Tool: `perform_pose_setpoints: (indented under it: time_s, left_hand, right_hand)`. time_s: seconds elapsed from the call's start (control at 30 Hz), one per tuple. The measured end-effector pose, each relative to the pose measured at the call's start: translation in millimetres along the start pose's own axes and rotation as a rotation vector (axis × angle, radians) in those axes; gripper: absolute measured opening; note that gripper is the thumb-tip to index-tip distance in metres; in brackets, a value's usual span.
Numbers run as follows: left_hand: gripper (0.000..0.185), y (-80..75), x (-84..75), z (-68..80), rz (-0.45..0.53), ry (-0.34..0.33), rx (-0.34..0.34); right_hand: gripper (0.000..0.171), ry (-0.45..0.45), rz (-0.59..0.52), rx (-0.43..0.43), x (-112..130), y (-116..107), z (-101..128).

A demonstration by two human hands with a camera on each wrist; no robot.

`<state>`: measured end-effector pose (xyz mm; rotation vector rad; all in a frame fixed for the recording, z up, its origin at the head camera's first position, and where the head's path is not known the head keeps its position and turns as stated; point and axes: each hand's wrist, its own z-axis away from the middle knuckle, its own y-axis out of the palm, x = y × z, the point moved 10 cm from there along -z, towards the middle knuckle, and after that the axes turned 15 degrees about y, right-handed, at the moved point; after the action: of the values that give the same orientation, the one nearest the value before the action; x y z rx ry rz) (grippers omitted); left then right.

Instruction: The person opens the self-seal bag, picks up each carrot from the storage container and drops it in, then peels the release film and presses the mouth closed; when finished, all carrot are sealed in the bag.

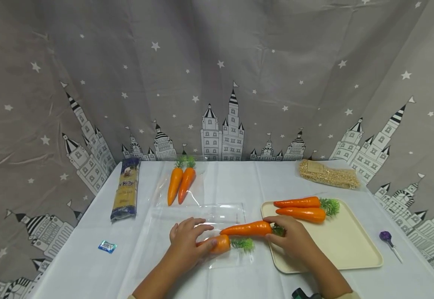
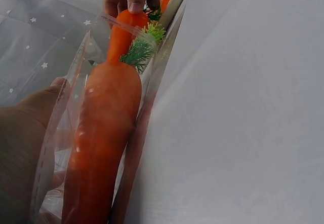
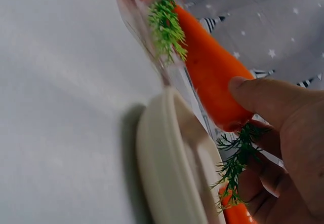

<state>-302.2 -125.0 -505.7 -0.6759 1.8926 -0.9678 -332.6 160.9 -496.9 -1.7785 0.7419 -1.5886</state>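
My right hand (image 1: 293, 236) pinches an orange carrot (image 1: 246, 229) by its thick top end, next to dark green leaves, and the carrot's tip points left. In the right wrist view, the thumb presses on the top of this carrot (image 3: 212, 72). A second carrot (image 2: 104, 133) with light green leaves lies inside a clear plastic bag (image 1: 222, 211). My left hand (image 1: 187, 245) holds the bag at that carrot, its thumb lying over the side. The held carrot's tip is above the bagged one, at the bag's mouth. Some left fingers are hidden behind the plastic.
A cream tray (image 1: 340, 249) at right carries two carrots (image 1: 300, 207). Behind lies another clear bag with two carrots (image 1: 181, 182). Around the edges are a pasta packet (image 1: 126, 189), a grain bag (image 1: 329, 174), a small blue packet (image 1: 107, 246) and a purple lollipop (image 1: 386, 237).
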Motion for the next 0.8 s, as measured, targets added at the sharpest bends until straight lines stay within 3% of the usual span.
perform_pose_setpoints:
  time_s: [0.27,0.8]
  left_hand:
    - [0.037,0.4,0.1,0.9,0.003,0.018,-0.018]
    - [0.037,-0.7,-1.7,0.8,0.022,0.023,-0.018]
  right_hand:
    - [0.042,-0.045,0.023,-0.005,20.2,9.0,-1.7]
    - [0.038,0.016,-0.013,0.062,56.6,35.6,-6.7]
